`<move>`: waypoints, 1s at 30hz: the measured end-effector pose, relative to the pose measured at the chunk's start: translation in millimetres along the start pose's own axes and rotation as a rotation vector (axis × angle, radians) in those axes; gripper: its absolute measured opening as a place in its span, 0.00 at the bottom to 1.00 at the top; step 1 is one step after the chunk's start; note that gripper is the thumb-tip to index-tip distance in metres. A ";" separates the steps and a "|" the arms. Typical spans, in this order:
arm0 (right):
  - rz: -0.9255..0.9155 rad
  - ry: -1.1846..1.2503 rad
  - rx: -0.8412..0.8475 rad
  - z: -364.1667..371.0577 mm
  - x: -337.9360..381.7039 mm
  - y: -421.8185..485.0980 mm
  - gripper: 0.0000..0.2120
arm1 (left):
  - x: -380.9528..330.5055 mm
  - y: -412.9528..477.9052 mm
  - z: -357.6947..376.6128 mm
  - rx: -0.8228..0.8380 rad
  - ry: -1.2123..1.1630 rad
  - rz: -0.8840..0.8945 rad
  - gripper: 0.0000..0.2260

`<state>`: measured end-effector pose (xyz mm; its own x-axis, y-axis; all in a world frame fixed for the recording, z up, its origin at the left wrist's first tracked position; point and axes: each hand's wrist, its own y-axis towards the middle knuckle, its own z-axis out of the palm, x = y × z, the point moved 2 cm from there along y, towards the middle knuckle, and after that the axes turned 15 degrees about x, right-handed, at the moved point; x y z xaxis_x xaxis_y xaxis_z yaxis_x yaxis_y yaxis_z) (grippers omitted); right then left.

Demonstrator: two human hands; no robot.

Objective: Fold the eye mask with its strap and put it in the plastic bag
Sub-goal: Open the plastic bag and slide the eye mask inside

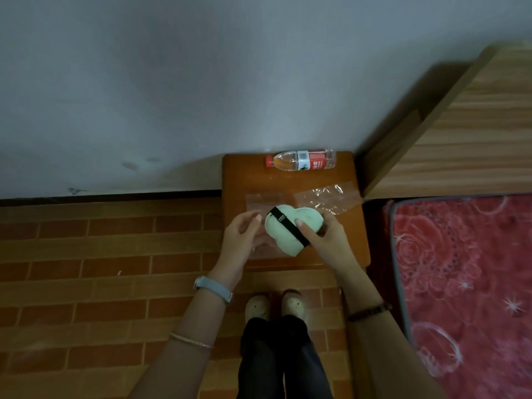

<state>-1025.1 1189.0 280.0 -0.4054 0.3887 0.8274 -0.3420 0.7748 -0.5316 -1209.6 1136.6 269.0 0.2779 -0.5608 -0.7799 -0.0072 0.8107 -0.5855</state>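
Observation:
A pale green eye mask (283, 236) is folded over, and its black strap (288, 226) runs diagonally across it. My right hand (324, 240) grips the mask from the right, thumb pressed on the strap. My left hand (244, 234) hovers at the mask's left edge with fingers spread, holding nothing I can see. A clear plastic bag (260, 201) lies flat on the small wooden table (247, 174), partly under the mask and my hands. A second clear plastic bag (328, 197) lies crumpled at the table's right side.
A water bottle (302, 159) with a red label lies on its side at the table's far edge, by the grey wall. A wooden bed frame (460, 133) and a red patterned mattress (466, 269) stand to the right. Brick-patterned floor lies left and below.

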 end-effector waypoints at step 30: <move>-0.084 -0.005 -0.162 -45.2 -137.4 106.8 0.11 | 93.6 194.7 -46.1 -0.450 0.718 0.027 0.04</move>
<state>-967.6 1240.9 117.7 -0.3852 0.3174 0.8665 -0.2340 0.8747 -0.4245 -1229.3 1234.2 71.8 -0.4038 -0.6361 -0.6575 -0.4292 0.7664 -0.4779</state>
